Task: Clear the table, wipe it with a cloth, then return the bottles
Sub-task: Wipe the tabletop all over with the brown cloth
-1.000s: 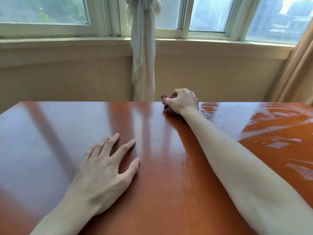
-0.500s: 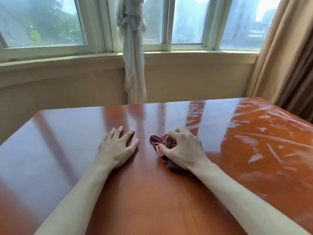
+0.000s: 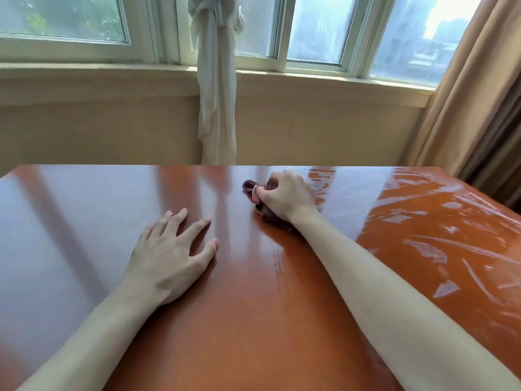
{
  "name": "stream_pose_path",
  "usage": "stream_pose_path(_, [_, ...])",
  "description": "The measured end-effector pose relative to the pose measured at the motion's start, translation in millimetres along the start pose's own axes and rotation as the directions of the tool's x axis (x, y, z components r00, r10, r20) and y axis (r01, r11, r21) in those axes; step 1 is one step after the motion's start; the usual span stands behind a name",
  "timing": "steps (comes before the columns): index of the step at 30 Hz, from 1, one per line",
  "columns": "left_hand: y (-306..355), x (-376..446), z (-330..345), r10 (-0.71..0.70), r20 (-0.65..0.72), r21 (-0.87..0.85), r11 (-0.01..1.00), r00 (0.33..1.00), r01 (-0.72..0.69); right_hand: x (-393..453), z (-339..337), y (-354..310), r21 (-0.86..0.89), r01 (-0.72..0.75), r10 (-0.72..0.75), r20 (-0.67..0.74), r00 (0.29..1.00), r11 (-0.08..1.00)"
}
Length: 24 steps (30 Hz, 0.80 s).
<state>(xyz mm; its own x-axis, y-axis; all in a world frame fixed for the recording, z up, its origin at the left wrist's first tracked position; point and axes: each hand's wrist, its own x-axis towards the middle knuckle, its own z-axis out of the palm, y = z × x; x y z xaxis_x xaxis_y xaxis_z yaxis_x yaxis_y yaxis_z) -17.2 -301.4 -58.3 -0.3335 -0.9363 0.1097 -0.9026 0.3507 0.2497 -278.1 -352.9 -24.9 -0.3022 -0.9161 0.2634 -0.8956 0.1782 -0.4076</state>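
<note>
A glossy orange-brown table (image 3: 253, 306) fills the lower view. My right hand (image 3: 284, 197) grips a bunched dark brown cloth (image 3: 249, 187) and presses it on the tabletop near the far edge, a little right of the middle. Most of the cloth is hidden under the palm. My left hand (image 3: 172, 253) rests flat on the table with fingers spread, nearer to me and left of the cloth. No bottles are in view.
Wet streaks shine on the table's right part (image 3: 437, 235). Beyond the far edge runs a beige wall with a window sill (image 3: 310, 80). A tied white curtain (image 3: 217, 88) hangs at the middle, and a tan curtain (image 3: 473, 94) hangs at the right.
My right hand has pushed the cloth away from me, back toward the far edge. My left hand has stayed flat on the table.
</note>
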Motion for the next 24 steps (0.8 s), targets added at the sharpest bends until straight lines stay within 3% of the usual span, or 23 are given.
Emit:
stream_pose_path(6, [0, 2, 3, -0.023, -0.026, -0.002, 1.0, 0.999, 0.023, 122, 29, 4, -0.001, -0.062, 0.062, -0.047, 0.997, 0.998])
stream_pose_path(10, [1, -1, -3, -0.037, -0.006, -0.014, 0.999, 0.999, 0.037, 120, 30, 6, -0.017, -0.057, 0.056, -0.046, 0.997, 0.998])
stream_pose_path(21, [8, -6, -10, -0.009, 0.075, 0.009, 1.0, 0.997, 0.008, -174, -50, -4, -0.011, 0.155, -0.155, 0.005, 0.988, 0.988])
stream_pose_path(24, [7, -6, -10, 0.004, 0.067, 0.009, 1.0, 0.998, -0.004, -216, -62, -3, 0.021, 0.174, -0.174, 0.014, 0.985, 0.985])
